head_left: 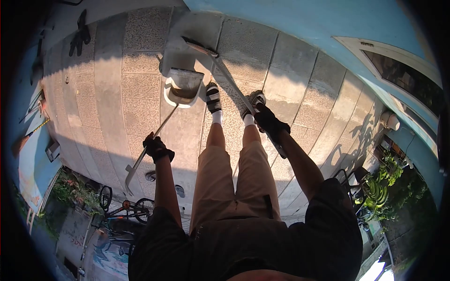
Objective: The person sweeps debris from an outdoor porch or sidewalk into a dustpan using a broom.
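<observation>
My left hand, in a dark glove, is closed round the thin handle of a long-handled dustpan. The pan rests on the paving ahead of my feet, its wide mouth facing away from me; shadow makes its contents hard to tell. In my right hand, also gloved, is the pole of a broom, slanting forward and left. The broom's narrow dark head is at the ground beyond the dustpan, just to its right. A gap separates head and pan.
Striped stone paving runs to a blue wall ahead. A dark glove-like thing lies far left. Bicycles stand behind me on the left. Plants and a pale pot are on the right.
</observation>
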`<state>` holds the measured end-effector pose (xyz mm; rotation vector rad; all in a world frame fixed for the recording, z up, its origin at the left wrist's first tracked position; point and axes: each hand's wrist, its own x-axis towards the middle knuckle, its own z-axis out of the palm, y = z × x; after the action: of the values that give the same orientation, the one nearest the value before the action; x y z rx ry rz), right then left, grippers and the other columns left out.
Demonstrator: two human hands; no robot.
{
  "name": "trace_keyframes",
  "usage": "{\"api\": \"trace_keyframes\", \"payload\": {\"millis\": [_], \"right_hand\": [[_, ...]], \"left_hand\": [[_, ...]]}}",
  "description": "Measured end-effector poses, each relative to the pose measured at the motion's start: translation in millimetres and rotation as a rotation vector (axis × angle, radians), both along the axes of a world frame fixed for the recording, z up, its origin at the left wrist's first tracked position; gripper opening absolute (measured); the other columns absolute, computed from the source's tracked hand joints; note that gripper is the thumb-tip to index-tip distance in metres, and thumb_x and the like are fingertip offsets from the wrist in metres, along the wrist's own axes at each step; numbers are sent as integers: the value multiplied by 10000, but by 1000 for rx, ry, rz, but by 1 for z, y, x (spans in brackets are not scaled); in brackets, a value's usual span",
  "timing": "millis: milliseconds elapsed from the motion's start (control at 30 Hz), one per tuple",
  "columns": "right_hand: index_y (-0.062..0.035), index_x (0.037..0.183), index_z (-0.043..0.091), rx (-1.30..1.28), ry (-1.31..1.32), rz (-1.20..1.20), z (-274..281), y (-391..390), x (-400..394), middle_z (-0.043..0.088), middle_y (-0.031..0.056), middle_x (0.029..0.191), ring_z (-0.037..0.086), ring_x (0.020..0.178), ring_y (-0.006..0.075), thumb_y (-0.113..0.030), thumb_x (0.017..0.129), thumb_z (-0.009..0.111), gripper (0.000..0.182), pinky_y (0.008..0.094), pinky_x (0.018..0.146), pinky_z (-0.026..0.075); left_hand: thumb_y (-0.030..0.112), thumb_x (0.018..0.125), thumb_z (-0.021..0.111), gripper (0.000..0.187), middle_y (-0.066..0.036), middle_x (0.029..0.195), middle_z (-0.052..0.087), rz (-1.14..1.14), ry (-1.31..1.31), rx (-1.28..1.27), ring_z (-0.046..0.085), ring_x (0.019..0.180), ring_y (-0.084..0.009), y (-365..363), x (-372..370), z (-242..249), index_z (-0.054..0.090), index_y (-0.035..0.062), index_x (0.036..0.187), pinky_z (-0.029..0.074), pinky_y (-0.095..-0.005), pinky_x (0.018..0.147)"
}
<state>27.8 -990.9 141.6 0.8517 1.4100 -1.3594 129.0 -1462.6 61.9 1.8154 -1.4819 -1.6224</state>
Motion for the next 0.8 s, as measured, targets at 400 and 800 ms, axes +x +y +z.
{"api": "trace_keyframes", "payload": {"millis": [400, 800], "right_hand": [[-121, 1291, 452, -58, 115, -7, 12, -29, -22, 496, 30, 688, 452, 484, 107, -105, 831, 452, 461, 272, 419, 364], [-57, 880, 424, -1453, -441, -1207, -116, -39, -66, 433, 7, 783, 470, 642, 94, -132, 950, 452, 107, 255, 561, 418]], "left_hand": [[182, 875, 525, 207, -22, 684, 510, -36, -54, -57, 385, 510, -113, 31, -26, 37, 664, 34, 915, 292, -244, 458], [157, 822, 562, 167, -15, 586, 448, -2, -70, -160, 390, 473, -135, 16, -11, 28, 674, 34, 818, 281, -250, 436]]}}
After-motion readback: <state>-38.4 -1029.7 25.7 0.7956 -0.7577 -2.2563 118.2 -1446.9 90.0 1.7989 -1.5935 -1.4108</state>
